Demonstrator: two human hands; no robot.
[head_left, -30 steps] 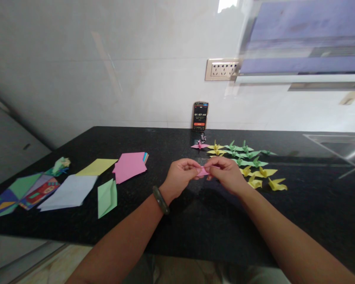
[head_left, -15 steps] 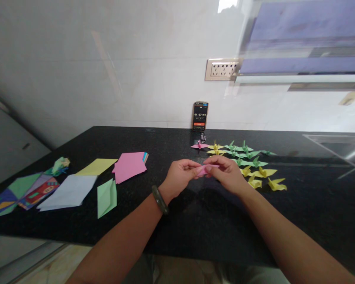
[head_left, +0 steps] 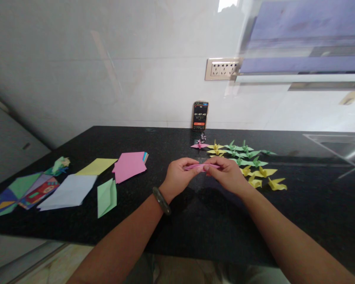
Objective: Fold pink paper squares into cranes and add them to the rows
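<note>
My left hand [head_left: 177, 176] and my right hand [head_left: 227, 173] meet above the black counter [head_left: 195, 221], both pinching one small folded pink paper [head_left: 198, 167] held flat between the fingertips. A dark bangle sits on my left wrist. Just beyond my right hand lie several folded paper cranes, green ones [head_left: 245, 150] in the far rows and yellow ones [head_left: 262, 177] nearer, with one pink crane [head_left: 199, 145] at the left end.
A stack of pink sheets [head_left: 129, 165], a yellow sheet [head_left: 96, 167], a pale blue sheet [head_left: 69, 191], a folded green paper [head_left: 107, 196] and patterned papers [head_left: 20, 193] lie to the left. A phone [head_left: 200, 115] showing a timer leans on the wall. A sink [head_left: 343, 150] is at the right.
The pink paper has been turned and stretched out flat between both hands; the hands shifted slightly closer over it. Everything on the counter stayed put.
</note>
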